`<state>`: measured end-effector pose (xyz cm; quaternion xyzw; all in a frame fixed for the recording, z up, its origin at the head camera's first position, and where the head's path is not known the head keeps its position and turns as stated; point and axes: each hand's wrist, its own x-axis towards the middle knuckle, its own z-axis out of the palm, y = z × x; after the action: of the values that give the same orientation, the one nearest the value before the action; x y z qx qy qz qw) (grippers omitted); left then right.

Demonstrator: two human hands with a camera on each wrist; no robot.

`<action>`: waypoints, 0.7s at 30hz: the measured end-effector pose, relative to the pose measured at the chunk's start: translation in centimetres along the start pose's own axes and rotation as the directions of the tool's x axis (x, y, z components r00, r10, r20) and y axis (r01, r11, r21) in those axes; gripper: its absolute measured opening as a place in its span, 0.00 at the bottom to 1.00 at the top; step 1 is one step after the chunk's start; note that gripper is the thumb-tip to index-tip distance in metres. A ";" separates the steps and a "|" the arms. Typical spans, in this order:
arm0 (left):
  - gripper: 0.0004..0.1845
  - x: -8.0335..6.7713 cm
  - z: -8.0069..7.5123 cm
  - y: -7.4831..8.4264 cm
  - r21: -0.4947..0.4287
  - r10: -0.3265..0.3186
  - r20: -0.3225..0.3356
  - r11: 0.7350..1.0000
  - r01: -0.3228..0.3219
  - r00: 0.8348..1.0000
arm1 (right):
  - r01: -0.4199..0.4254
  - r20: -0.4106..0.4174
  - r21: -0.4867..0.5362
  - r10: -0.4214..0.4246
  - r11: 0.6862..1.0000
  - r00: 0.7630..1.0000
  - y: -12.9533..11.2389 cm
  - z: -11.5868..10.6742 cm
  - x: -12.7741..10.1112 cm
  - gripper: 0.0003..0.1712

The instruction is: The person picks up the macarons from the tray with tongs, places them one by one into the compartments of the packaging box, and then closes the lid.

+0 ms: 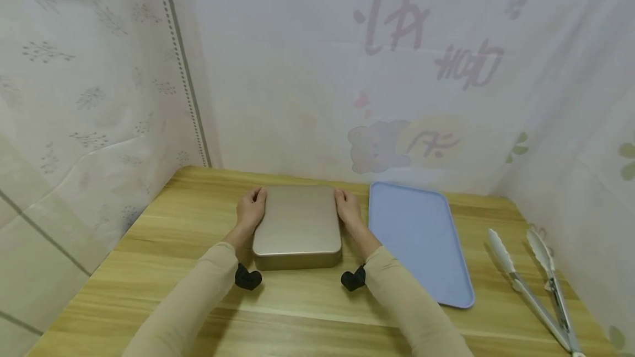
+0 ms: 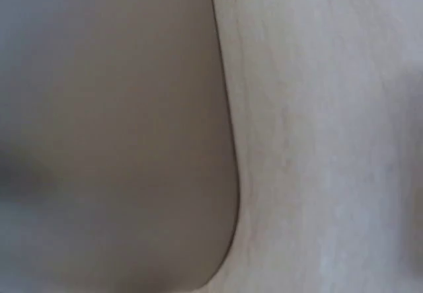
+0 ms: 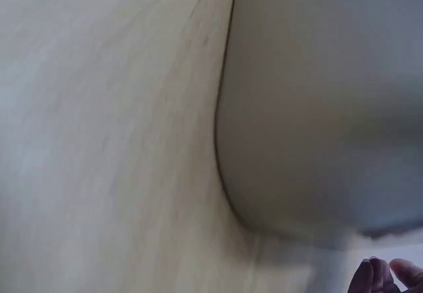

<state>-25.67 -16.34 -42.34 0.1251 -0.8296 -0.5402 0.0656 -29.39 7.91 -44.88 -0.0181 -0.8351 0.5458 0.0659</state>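
A champagne-coloured rectangular metal tin (image 1: 300, 222) with rounded corners lies flat on the wooden table, its plain broad face up. My left hand (image 1: 250, 211) grips its left side near the far corner. On the opposite side, my right hand (image 1: 349, 208) holds the far right part of the edge; the fingers under the rim are hidden. The left wrist view shows the tin's wall (image 2: 132, 108) close up against the tabletop. In the right wrist view the tin (image 3: 317, 108) fills the right half, and fingertips (image 3: 377, 276) show in the bottom right corner.
A blue rectangular tray (image 1: 416, 241) lies just right of the tin, partly under the right forearm. Farther right, metal tongs (image 1: 541, 312) with pale tips lie spread apart near the table's right edge. Printed curtains (image 1: 278, 70) hang behind the table (image 1: 163, 236) and at both sides.
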 end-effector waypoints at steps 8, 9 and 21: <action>0.29 0.3 -2.2 0.8 -0.018 -0.011 0.077 1.000 0.013 0.997 | -0.009 0.086 -0.003 0.009 1.000 0.996 -0.2 -2.9 0.2 0.29; 0.30 0.3 -2.6 1.0 -0.008 -0.002 0.097 1.000 0.003 0.995 | -0.058 0.089 -0.012 0.059 0.998 0.994 -1.8 -3.5 -0.8 0.28; 0.34 -1.8 -5.7 3.6 -0.015 0.285 0.275 0.956 -0.292 0.918 | 0.057 0.203 0.028 -0.061 0.998 0.977 -3.8 -9.8 -5.0 0.32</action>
<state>-23.04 -19.46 -36.64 -0.0739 -0.8470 -0.5257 0.0273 -22.98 14.76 -38.05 0.0634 -0.8316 0.5517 -0.0036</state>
